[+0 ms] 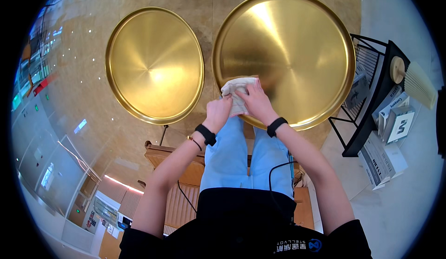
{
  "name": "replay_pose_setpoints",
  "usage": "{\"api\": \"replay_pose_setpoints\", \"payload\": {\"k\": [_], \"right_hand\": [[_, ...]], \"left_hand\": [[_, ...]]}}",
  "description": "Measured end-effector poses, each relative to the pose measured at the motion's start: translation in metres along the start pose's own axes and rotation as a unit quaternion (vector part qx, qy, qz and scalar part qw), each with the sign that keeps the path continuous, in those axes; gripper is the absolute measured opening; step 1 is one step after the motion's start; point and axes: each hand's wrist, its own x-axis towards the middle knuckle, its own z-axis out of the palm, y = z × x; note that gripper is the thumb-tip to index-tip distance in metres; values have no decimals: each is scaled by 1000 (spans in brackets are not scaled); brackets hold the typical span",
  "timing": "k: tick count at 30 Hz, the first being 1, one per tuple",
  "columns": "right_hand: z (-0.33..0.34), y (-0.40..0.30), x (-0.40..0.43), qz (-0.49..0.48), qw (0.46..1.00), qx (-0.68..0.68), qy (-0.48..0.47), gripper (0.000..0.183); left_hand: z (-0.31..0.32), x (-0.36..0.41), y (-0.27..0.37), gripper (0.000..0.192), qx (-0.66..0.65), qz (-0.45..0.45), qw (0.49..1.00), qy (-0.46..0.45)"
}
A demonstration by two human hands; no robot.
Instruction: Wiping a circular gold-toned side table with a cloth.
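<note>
A pale cloth with pink edging [238,103] is bunched over the near-left rim of a large round brass-coloured tray table [278,43]. My left hand [219,111] is curled around the cloth's left side, fingers gripping it. From the right, my right hand [256,100] holds the cloth with thumb and fingers spread over it. Both hands meet at the cloth, just above my knees. Part of the tray's rim is hidden beneath the cloth and my hands.
To the left stands a smaller round brass-coloured tray table [150,60]. A black metal shelf unit [373,95] at the right bears books [400,123] and a pleated lamp [420,84]. Brown leather seating [184,179] lies behind my legs. A black cable [273,173] crosses my lap.
</note>
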Motion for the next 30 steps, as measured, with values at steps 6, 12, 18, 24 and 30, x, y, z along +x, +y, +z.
{"api": "replay_pose_setpoints", "payload": {"k": [6, 12, 18, 24, 30], "right_hand": [[-9, -2, -2, 101, 989, 35, -101, 44], [-26, 31, 91, 151, 984, -82, 44, 43], [-46, 45, 134, 159, 973, -128, 111, 41], [-30, 27, 78, 146, 982, -106, 61, 45], [-27, 14, 49, 146, 982, -114, 46, 53]], "left_hand": [[-1, 2, 2, 32, -63, -16, 992, 105], [-65, 71, -17, 40, -111, -37, 966, 230], [-87, 100, -9, 39, -74, -37, 968, 238], [-52, 67, 5, 35, -84, -22, 977, 192], [-49, 67, 1, 43, -79, -13, 981, 179]]}}
